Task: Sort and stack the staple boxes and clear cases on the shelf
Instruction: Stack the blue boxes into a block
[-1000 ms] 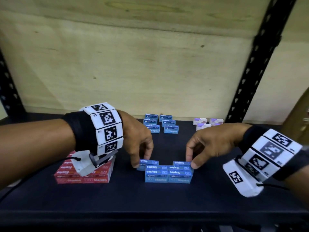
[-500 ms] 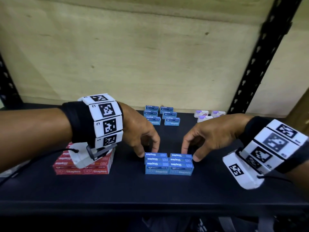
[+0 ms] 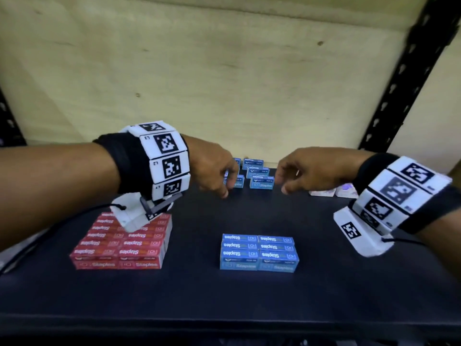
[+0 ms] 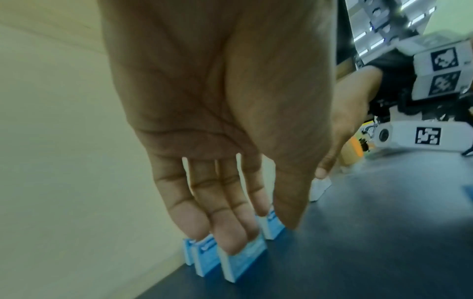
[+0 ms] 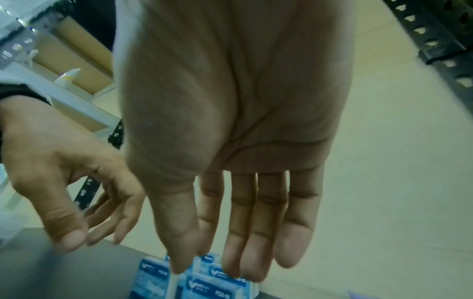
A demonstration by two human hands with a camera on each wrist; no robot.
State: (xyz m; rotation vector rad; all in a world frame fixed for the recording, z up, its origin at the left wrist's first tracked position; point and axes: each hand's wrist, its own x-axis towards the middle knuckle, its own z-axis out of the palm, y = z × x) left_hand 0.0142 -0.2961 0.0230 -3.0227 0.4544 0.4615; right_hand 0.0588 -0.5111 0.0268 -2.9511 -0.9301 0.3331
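A squared stack of blue staple boxes stands at the front centre of the dark shelf. Left of it is a red staple box stack, partly under my left wrist. Several loose blue boxes sit by the back wall. My left hand hovers over their left side, fingers extended and empty. My right hand hovers over their right side, fingers straight and empty. Clear cases lie at the back right, partly hidden by my right wrist.
A pale wooden back wall closes the shelf behind the boxes. A black perforated upright stands at the back right. Bare shelf surface lies between the front stacks and the back row.
Both hands let go of the front blue stack and moved back to the loose blue boxes by the wall. The front stack now stands squared, untouched.
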